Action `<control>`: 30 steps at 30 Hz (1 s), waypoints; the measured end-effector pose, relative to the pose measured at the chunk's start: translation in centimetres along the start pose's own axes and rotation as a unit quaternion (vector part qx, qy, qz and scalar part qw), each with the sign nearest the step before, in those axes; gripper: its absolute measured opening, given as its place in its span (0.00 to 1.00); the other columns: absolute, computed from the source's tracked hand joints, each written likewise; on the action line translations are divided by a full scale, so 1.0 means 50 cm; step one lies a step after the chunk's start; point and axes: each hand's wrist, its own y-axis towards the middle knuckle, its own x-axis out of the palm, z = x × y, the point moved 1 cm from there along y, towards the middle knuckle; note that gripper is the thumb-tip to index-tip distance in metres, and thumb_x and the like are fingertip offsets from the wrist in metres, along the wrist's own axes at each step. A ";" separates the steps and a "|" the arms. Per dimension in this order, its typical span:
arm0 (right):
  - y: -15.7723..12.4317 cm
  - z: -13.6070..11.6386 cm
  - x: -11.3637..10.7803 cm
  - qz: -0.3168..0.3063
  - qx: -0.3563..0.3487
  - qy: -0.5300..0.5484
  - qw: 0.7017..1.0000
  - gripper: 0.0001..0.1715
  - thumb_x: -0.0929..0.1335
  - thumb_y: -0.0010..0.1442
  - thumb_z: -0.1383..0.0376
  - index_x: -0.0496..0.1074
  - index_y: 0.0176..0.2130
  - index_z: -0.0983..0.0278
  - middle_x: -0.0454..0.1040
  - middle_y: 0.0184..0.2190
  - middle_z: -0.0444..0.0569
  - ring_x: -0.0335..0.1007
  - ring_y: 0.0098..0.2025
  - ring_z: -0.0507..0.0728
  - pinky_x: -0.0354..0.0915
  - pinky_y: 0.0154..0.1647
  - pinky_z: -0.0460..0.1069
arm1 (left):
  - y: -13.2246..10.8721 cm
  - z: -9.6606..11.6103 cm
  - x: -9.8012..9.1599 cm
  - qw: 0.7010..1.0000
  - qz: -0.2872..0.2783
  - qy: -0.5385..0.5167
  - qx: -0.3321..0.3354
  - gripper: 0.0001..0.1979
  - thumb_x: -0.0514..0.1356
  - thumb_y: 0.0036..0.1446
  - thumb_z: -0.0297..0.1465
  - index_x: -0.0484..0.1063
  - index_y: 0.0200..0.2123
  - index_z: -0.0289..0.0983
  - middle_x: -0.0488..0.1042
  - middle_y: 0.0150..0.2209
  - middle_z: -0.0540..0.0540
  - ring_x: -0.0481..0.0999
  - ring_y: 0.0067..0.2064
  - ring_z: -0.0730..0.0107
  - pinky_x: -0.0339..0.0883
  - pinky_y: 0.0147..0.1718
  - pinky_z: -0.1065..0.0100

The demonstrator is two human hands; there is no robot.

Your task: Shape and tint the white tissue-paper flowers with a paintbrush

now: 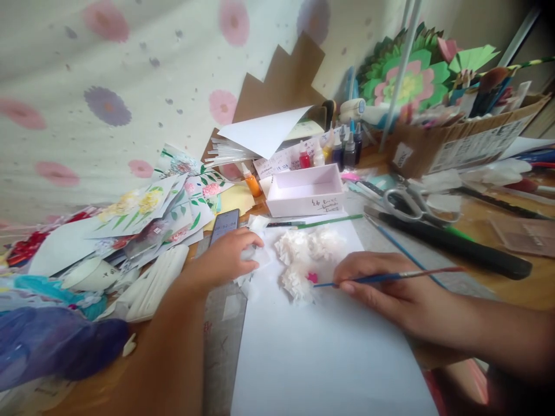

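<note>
My right hand [385, 289] grips a paintbrush [403, 276], its reddish bristle end pointing right. The thin blue handle tip points left, close beside a small pink piece [312, 278] at the edge of a ruffled white paper flower [297, 282]. Two similar white paper flowers [291, 245] [326, 242] sit just behind it on a large white sheet [321, 358]. My left hand [232, 257] is at the sheet's left edge, thumb and fingers curved apart around thin whitish scraps [260, 257]; no firm hold on them shows.
Behind the flowers are a green pencil [329, 220], a white box [306, 205] and several paint bottles [304, 157]. A phone [225, 224] and painted cards [139, 208] lie left. Scissors [418, 207], a black bar-shaped object [455, 242] and a cardboard box [468, 141] of brushes are right.
</note>
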 end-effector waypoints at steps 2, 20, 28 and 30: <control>-0.001 -0.001 0.000 -0.002 0.003 -0.002 1.000 0.09 0.63 0.59 0.67 0.72 0.34 0.69 0.75 0.30 0.51 0.71 0.33 0.52 0.67 0.34 0.46 | 0.005 0.003 0.010 1.000 0.015 -0.004 0.027 0.15 0.56 0.49 0.32 0.70 0.43 0.44 0.68 0.47 0.49 0.67 0.48 0.62 0.61 0.47 0.65; -0.002 -0.003 -0.005 -0.016 -0.017 -0.002 1.000 0.08 0.63 0.60 0.68 0.72 0.34 0.68 0.75 0.32 0.51 0.71 0.35 0.52 0.67 0.37 0.45 | 0.004 0.009 0.001 0.996 0.039 -0.083 -0.003 0.04 0.57 0.49 0.31 0.66 0.24 0.39 0.71 0.34 0.52 0.71 0.39 0.68 0.63 0.38 0.69; -0.001 -0.005 -0.006 -0.013 -0.017 0.002 1.000 0.08 0.63 0.60 0.68 0.72 0.34 0.67 0.75 0.32 0.52 0.72 0.36 0.53 0.67 0.38 0.46 | -0.002 0.012 -0.007 0.982 0.038 -0.183 -0.037 0.07 0.57 0.52 0.34 0.65 0.25 0.38 0.72 0.40 0.48 0.71 0.44 0.64 0.65 0.38 0.67; 0.000 -0.006 -0.007 -0.017 -0.019 0.001 1.000 0.08 0.63 0.60 0.68 0.71 0.34 0.67 0.75 0.33 0.52 0.71 0.36 0.53 0.67 0.38 0.47 | -0.002 0.013 -0.015 0.978 0.070 -0.197 -0.008 0.07 0.58 0.51 0.34 0.67 0.25 0.37 0.71 0.39 0.47 0.70 0.43 0.64 0.64 0.39 0.68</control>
